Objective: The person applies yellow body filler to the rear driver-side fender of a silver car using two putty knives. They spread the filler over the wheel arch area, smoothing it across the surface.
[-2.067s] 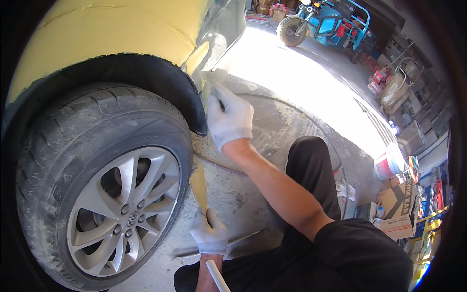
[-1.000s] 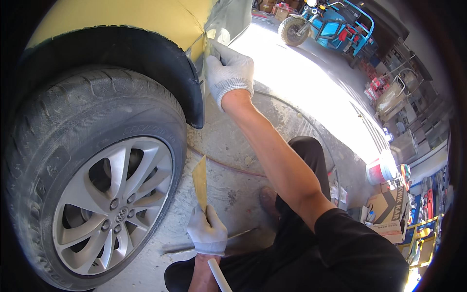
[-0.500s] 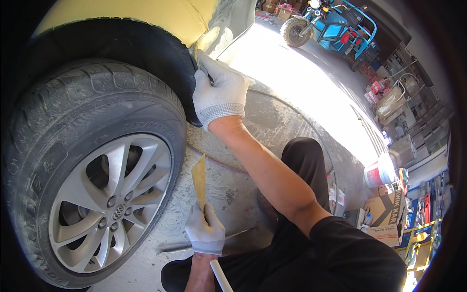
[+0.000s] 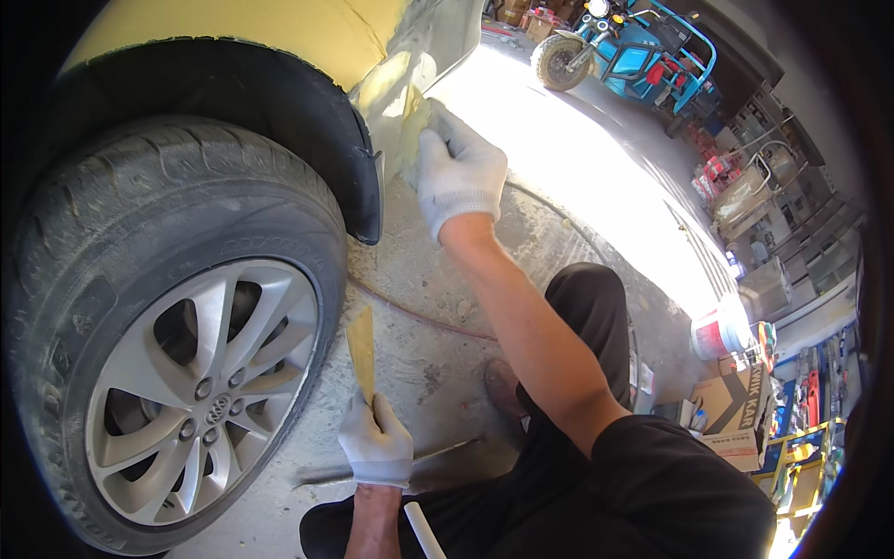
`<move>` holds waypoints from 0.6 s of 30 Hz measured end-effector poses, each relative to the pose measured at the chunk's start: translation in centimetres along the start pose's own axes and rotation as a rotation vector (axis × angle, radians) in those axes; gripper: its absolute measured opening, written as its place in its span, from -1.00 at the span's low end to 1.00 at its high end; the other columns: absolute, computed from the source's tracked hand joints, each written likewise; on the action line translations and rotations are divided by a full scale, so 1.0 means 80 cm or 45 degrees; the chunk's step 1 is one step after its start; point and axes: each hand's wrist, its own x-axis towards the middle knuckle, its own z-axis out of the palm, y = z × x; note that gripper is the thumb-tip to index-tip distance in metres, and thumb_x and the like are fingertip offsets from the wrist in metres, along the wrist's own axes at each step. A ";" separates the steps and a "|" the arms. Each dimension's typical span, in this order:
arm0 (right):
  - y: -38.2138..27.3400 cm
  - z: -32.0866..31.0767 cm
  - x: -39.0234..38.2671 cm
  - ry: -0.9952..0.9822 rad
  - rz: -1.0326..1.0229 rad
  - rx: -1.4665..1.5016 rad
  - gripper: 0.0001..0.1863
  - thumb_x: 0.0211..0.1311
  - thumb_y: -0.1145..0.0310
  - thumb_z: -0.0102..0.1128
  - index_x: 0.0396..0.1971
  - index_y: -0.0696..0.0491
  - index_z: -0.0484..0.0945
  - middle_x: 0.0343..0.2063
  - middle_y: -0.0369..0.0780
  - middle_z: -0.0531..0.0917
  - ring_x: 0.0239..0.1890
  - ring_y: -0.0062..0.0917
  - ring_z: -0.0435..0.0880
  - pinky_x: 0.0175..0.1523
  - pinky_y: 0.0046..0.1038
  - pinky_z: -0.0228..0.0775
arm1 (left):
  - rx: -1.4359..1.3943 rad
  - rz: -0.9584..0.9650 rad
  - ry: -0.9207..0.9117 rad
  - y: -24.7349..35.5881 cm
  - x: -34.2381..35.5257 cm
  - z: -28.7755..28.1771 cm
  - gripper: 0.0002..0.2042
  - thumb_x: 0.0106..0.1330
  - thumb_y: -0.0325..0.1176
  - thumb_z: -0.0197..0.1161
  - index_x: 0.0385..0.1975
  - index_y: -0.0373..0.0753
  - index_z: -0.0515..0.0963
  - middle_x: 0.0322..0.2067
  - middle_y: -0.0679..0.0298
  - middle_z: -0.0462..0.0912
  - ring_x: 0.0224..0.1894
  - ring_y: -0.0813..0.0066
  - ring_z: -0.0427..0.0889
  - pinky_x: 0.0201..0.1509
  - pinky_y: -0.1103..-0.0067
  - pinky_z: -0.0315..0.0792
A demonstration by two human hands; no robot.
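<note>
Head view: right hand (image 4: 458,177), in a white glove, is closed on a small yellowish spreader (image 4: 416,114) pressed flat against the pale filler patch (image 4: 399,102) on the yellow car body (image 4: 279,33), just behind the black wheel arch (image 4: 358,158). Left hand (image 4: 375,443), also gloved, grips a second yellow scraper (image 4: 361,343) upright, low beside the tyre (image 4: 140,214) above the concrete floor (image 4: 419,279).

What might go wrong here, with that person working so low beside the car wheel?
The right hand presses a spreader against the yellow panel right by the black arch trim; filler might smear onto it. The left hand holds a flat blade close to the tyre, which it may brush.
</note>
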 end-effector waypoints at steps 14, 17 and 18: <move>0.013 0.034 0.098 -0.009 -0.048 -0.210 -0.57 0.15 0.44 0.14 0.03 0.02 0.73 -0.36 -0.06 0.78 -0.34 -0.42 0.73 -0.09 -0.45 0.54 | -0.004 -0.105 -0.156 0.018 0.002 -0.011 -0.87 0.39 -0.48 0.14 -0.33 -0.43 0.55 -0.51 -0.15 0.58 -0.44 -0.25 0.61 -0.37 0.16 0.46; 0.010 0.033 0.087 -0.031 -0.102 -0.199 -0.55 0.13 0.41 0.15 0.06 0.04 0.72 -0.37 -0.13 0.80 -0.38 -0.61 0.69 -0.15 -0.53 0.53 | -0.010 -0.092 -0.152 0.022 0.002 -0.012 -0.87 0.39 -0.48 0.14 -0.32 -0.44 0.55 -0.51 -0.14 0.57 -0.44 -0.24 0.61 -0.38 0.17 0.45; 0.011 0.037 0.083 -0.014 -0.126 -0.169 -0.55 0.13 0.42 0.16 0.05 0.05 0.72 -0.38 -0.13 0.80 -0.39 -0.62 0.69 -0.16 -0.53 0.53 | -0.009 -0.088 -0.153 0.023 0.002 -0.012 -0.87 0.39 -0.48 0.14 -0.32 -0.44 0.55 -0.52 -0.14 0.57 -0.45 -0.23 0.61 -0.39 0.17 0.45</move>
